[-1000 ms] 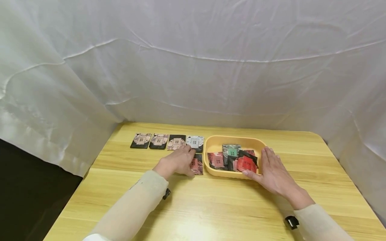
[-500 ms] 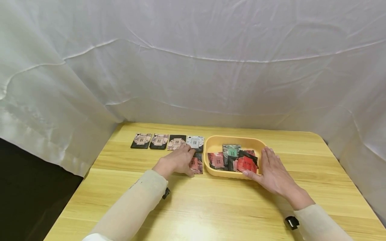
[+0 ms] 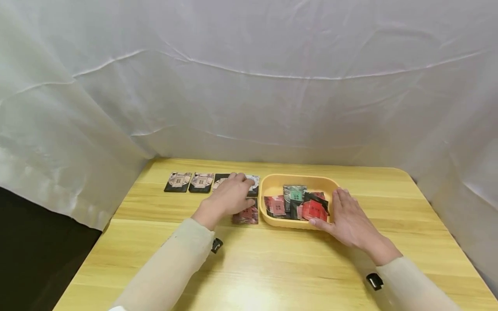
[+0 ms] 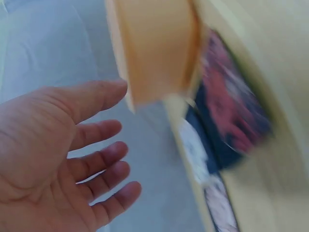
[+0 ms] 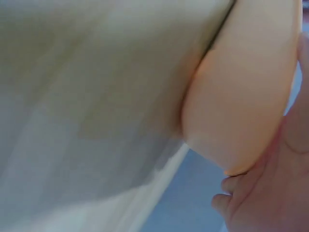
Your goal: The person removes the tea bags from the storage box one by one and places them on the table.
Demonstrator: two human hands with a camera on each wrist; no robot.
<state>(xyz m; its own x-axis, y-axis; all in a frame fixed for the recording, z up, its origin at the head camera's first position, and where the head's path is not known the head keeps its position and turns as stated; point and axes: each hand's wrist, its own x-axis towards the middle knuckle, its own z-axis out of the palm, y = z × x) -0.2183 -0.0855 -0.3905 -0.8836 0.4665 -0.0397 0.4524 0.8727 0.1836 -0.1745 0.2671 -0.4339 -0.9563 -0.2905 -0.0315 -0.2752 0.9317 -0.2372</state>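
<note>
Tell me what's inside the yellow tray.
The tray holds overlapping packets, including a green-labelled one and a red one. Lower packets are partly covered; whatever lies beneath cannot be seen.

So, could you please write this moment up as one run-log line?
left hand: empty, over laid-out packets | right hand: touching yellow tray | inside: red packets, green packet

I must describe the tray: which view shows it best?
The head view: it shows the tray nearly whole, with packets inside. The left wrist view shows only its blurred outside; the right wrist view, one outer end.
</note>
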